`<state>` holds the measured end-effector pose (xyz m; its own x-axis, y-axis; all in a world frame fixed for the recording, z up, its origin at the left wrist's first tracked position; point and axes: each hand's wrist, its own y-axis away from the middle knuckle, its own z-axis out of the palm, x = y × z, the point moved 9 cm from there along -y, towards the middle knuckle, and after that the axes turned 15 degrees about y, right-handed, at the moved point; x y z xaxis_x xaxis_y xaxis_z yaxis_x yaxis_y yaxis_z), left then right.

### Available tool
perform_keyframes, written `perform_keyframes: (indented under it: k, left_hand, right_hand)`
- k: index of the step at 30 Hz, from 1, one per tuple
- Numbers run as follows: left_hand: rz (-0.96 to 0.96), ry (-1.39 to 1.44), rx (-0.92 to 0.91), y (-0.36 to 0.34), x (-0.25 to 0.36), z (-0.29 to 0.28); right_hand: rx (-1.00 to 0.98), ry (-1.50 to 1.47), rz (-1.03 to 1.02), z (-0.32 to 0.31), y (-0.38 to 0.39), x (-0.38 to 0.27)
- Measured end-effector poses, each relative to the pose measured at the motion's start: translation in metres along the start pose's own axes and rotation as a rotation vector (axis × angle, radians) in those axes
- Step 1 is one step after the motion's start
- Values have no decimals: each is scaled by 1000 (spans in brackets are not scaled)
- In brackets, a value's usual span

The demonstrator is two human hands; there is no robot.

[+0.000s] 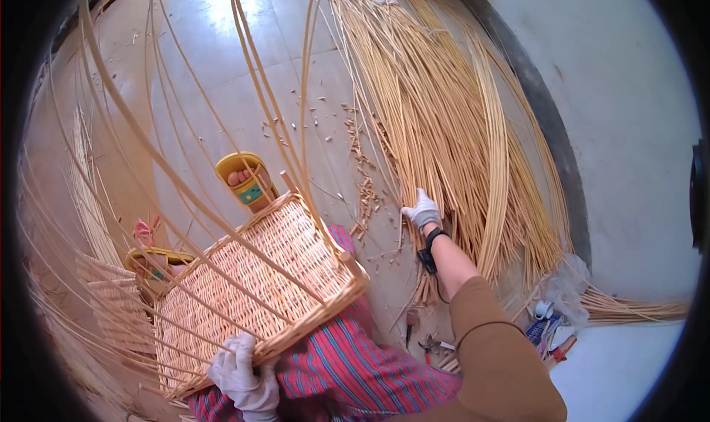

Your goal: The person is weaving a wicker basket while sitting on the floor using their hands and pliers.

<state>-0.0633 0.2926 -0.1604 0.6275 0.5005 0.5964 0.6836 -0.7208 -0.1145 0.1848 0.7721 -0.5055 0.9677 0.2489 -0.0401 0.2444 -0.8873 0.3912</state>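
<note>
White-gloved left hand (240,374) is gripping the rectangular tan wicker panel (244,268) over the red-striped lap (347,363); well apart, white-gloved right hand (424,212) is seemingly choosing slender golden canes (444,126), closure unclear; freeing one calls for finesse.

Short cut offcuts (364,189) are strewn over the grey floor (200,67), where loose scraps are also scattered farther out. The pale wall (614,89) is edged along its foot by a dark band (543,96). At the right, a crumpled clear plastic bag (571,289) is set just beside a white and blue object (544,310), whose kind cannot be told. Red-handled pliers (428,352) are seen near a dark slender tool (410,326). A small pink item (145,233) is seen at the left.
</note>
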Motion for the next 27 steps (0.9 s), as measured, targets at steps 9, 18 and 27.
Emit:
perform_keyframes:
  k: [9,18,27]
  left_hand:
    - [5,29,32,6,0,1]
    - [12,0,76,3,3,3]
    - [27,-49,107,3,4,3]
  right_hand:
    - [-173,-449,-126,32,16,-45]
    - [-13,18,226,19,39,-76]
    - [91,214,274,-1,39,-82]
